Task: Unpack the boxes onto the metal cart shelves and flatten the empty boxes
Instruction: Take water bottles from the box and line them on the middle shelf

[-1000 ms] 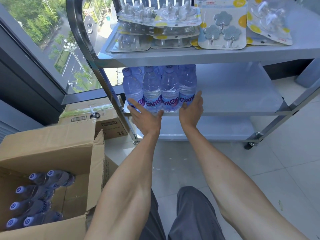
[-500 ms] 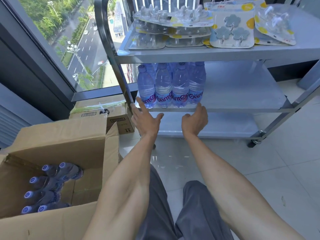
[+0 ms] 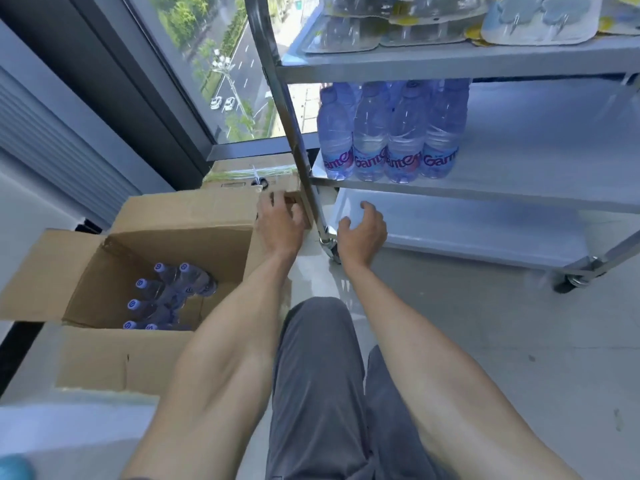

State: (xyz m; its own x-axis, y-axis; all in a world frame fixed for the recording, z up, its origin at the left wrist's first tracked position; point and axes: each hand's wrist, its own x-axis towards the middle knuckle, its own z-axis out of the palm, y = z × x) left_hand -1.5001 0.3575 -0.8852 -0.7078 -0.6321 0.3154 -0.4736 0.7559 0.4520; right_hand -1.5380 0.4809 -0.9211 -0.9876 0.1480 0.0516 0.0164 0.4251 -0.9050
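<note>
Head view shows me the open box point(image 3: 104, 271) on the floor at my left, with a pack of water bottles point(image 3: 166, 299) still lying inside. I think that pack is heavy and its plastic wrap is slippery, so I would hold it low, one hand on each end. More bottles point(image 3: 388, 136) stand on the middle shelf point(image 3: 519, 188) of the cart point(image 3: 298, 133). My left hand point(image 3: 280, 226) is above the box flap, fingers loosely curled, holding nothing. My right hand point(image 3: 363, 233) hangs near the cart's leg, fingers half open and empty.
</note>
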